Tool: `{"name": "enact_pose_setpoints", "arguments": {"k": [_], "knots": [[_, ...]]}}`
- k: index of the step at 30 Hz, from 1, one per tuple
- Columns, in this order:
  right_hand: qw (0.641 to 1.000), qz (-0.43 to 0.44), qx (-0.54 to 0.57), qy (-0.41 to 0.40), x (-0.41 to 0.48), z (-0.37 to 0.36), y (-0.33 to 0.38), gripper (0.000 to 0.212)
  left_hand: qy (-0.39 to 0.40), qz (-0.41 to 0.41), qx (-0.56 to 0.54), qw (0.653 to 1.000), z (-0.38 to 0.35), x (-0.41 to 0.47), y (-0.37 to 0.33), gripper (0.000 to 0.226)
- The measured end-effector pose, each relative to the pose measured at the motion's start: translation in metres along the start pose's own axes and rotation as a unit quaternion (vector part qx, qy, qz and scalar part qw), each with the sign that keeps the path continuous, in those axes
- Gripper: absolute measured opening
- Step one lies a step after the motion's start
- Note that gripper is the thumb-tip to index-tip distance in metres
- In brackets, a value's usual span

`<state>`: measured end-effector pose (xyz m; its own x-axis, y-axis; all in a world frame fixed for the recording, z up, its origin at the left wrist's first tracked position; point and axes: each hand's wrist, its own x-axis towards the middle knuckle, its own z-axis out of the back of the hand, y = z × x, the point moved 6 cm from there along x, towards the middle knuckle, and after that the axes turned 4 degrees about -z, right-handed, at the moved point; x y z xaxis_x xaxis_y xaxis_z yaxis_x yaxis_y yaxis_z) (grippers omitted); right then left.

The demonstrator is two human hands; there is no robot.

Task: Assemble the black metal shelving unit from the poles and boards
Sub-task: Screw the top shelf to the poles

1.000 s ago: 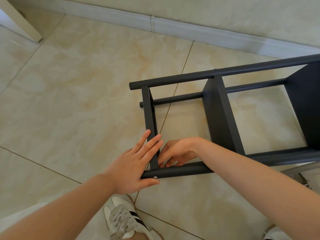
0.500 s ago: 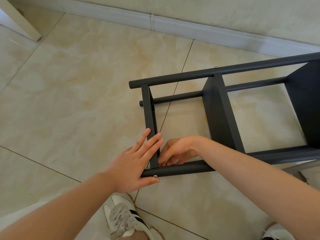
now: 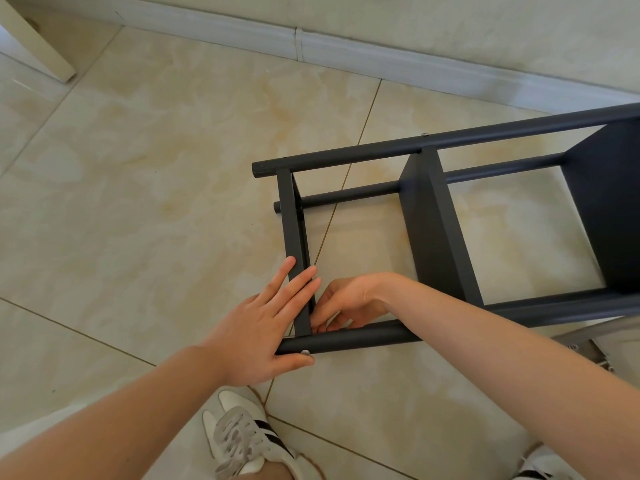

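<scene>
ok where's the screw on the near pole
Head view, lower centre: the screw sits near the left end of the near pole, below the end board, right by the thumb of the left hand.

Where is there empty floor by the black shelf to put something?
Free: the cream tile floor left of the black metal end board, up to the white baseboard; also the gap between that and the black middle board. Crowded: the near corner, where left hand and right hand meet.

Shelving unit (image 3: 433, 237) on floor (image 3: 138, 202), left hand (image 3: 256, 334) flat on end board (image 3: 292, 230), right hand (image 3: 349, 303) inside
</scene>
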<state>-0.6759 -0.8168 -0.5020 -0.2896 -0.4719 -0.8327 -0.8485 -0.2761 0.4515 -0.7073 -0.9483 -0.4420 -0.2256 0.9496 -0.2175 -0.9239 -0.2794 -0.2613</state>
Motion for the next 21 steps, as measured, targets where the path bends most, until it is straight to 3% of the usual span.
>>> {"name": "enact_pose_setpoints", "arguments": {"k": [5, 9, 14, 17, 21], "knots": [[1.000, 0.010, -0.002, -0.016, 0.0047, -0.0054, 0.0047, 0.027, 0.002, -0.002, -0.008, 1.000, 0.0009, 0.0001, 0.0000, 0.099], [1.000, 0.005, 0.007, 0.001, 0.0005, -0.0020, 0.0021, 0.009, -0.004, -0.004, -0.006, 1.000, 0.0014, -0.0002, -0.0009, 0.099], [1.000, 0.004, -0.003, -0.007, 0.0019, -0.0040, 0.0026, 0.008, -0.007, 0.000, -0.007, 1.000, 0.0010, 0.0004, -0.0004, 0.098], [1.000, 0.014, 0.001, -0.013, 0.0048, -0.0063, 0.0056, 0.019, -0.004, -0.001, -0.008, 1.000, 0.0007, 0.0002, -0.0002, 0.099], [1.000, 0.009, 0.013, 0.010, 0.0019, -0.0023, 0.0027, 0.010, -0.011, -0.005, -0.009, 1.000, 0.0015, -0.0001, -0.0009, 0.099]]}}
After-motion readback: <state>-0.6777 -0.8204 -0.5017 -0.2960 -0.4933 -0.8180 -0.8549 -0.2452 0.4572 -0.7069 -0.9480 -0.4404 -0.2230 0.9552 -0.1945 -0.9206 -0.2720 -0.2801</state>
